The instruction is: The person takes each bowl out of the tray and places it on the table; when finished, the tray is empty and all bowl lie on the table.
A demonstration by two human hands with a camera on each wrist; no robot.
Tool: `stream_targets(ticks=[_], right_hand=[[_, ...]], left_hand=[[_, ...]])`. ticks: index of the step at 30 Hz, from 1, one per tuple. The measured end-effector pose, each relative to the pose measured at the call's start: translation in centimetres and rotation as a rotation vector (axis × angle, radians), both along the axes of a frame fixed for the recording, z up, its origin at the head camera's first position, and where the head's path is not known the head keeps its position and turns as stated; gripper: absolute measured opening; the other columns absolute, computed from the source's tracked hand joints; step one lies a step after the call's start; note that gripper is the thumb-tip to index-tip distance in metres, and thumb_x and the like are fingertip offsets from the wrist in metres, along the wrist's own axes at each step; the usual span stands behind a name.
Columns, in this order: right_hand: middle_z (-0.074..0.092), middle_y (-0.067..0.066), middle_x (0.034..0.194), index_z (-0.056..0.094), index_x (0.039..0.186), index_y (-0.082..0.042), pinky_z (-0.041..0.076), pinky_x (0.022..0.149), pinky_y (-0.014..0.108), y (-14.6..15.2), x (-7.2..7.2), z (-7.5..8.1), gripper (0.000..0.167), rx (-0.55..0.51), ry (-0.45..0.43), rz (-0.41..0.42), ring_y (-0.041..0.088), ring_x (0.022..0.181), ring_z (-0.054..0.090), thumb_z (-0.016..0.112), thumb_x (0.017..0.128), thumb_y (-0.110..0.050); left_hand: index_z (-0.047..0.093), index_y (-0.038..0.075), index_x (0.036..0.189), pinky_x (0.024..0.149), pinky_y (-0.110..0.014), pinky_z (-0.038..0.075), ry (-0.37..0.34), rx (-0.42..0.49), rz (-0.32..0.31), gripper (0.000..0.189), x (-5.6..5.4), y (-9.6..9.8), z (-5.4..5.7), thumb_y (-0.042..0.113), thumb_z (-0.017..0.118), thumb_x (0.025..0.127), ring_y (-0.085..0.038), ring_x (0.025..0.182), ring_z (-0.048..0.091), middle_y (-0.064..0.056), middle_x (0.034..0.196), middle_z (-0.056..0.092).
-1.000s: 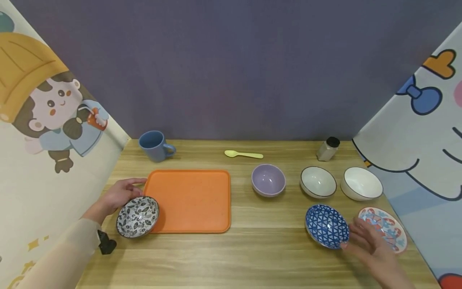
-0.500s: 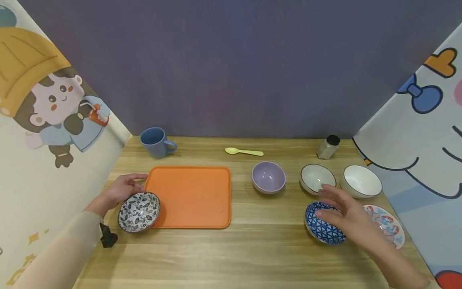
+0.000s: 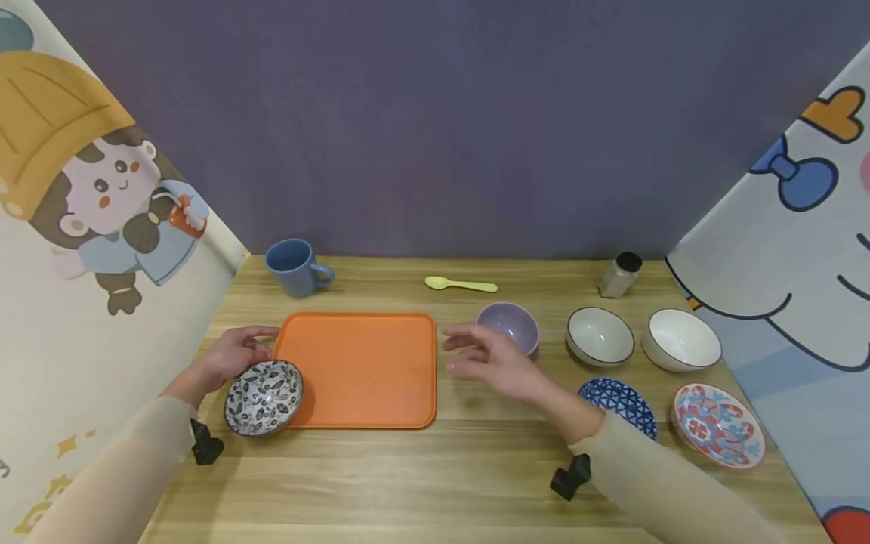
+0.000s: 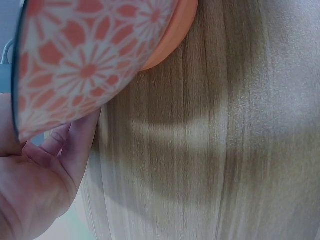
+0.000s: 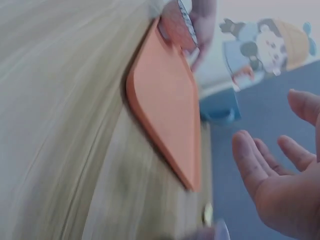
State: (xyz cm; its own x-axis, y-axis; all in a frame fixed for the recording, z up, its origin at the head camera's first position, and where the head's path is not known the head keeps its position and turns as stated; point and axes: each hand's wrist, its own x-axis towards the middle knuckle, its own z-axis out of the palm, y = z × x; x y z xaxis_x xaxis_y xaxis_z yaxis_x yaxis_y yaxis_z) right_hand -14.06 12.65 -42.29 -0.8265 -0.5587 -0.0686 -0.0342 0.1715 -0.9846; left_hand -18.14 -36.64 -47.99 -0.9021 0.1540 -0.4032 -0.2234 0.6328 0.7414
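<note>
A bowl with a black-and-white leaf pattern inside (image 3: 263,398) is tilted over the left end of the orange tray (image 3: 360,370). My left hand (image 3: 234,355) grips it by the rim; in the left wrist view its orange-and-white flowered outside (image 4: 85,65) shows, with the hand (image 4: 40,190) at its edge. My right hand (image 3: 499,363) is empty, its fingers extended and spread above the table between the tray and the purple bowl (image 3: 513,325), partly covering that bowl from the head camera. Below the right sleeve, the blue patterned bowl (image 3: 620,400) is partly hidden.
At the back are a blue mug (image 3: 292,268), a yellow spoon (image 3: 462,285) and a black-lidded jar (image 3: 620,276). Two white bowls, a dark-rimmed one (image 3: 600,336) and another (image 3: 682,340), sit at right, with a red-and-blue patterned bowl (image 3: 720,427) in front. Printed walls flank the table.
My right hand has left the blue patterned bowl and swung left, across to beside the purple bowl. The left hand keeps the leaf-patterned bowl in nearly the same place.
</note>
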Motion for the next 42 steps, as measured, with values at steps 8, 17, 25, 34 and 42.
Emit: stream_targets(ticks=[8,17,25,34,42], right_hand=[[0.06,0.023,0.138,0.054,0.147,-0.011,0.059,0.087,0.036,-8.1,-1.6,-1.9,0.055,-0.003,-0.077,0.13,0.024,0.111,0.069,0.073,0.095,-0.014],[0.058,0.022,0.141,0.048,0.152,-0.017,0.059,0.088,0.051,-14.6,-1.8,-3.8,0.063,-0.029,-0.248,0.203,0.041,0.109,0.07,0.074,0.095,-0.018],[0.062,0.018,0.137,0.047,0.153,-0.012,0.061,0.081,0.041,-18.5,-1.7,-5.6,0.066,0.014,-0.28,0.184,0.021,0.096,0.072,0.075,0.094,-0.017],[0.06,0.017,0.136,0.04,0.157,-0.016,0.061,0.082,0.043,-21.1,-1.6,-6.1,0.074,-0.017,-0.395,0.178,0.026,0.093,0.073,0.076,0.092,-0.012],[0.062,0.013,0.128,0.039,0.158,-0.016,0.061,0.079,0.043,-21.8,-1.6,-6.6,0.078,-0.039,-0.439,0.209,0.029,0.089,0.073,0.074,0.09,-0.005]], left_hand=[[0.041,-0.006,0.152,0.074,-0.028,0.055,0.001,-0.01,0.005,0.056,0.1,0.1,0.2,-0.005,0.056,0.098,-0.016,0.091,0.066,-0.014,0.105,0.072],[0.041,-0.006,0.152,0.075,-0.028,0.055,-0.008,-0.014,0.012,0.056,0.1,0.1,0.1,-0.005,0.055,0.098,-0.017,0.091,0.066,-0.014,0.105,0.071],[0.041,-0.005,0.152,0.076,-0.028,0.055,-0.014,-0.007,0.017,0.057,-0.1,0.1,0.0,-0.005,0.056,0.097,-0.017,0.092,0.065,-0.016,0.107,0.071],[0.041,-0.005,0.153,0.075,-0.028,0.055,-0.019,0.001,0.017,0.058,-0.4,-0.1,0.0,-0.005,0.055,0.097,-0.018,0.093,0.066,-0.013,0.105,0.072],[0.041,-0.005,0.153,0.075,-0.029,0.055,-0.028,0.005,0.022,0.057,-0.4,0.1,0.0,-0.005,0.056,0.097,-0.017,0.092,0.066,-0.015,0.107,0.072]])
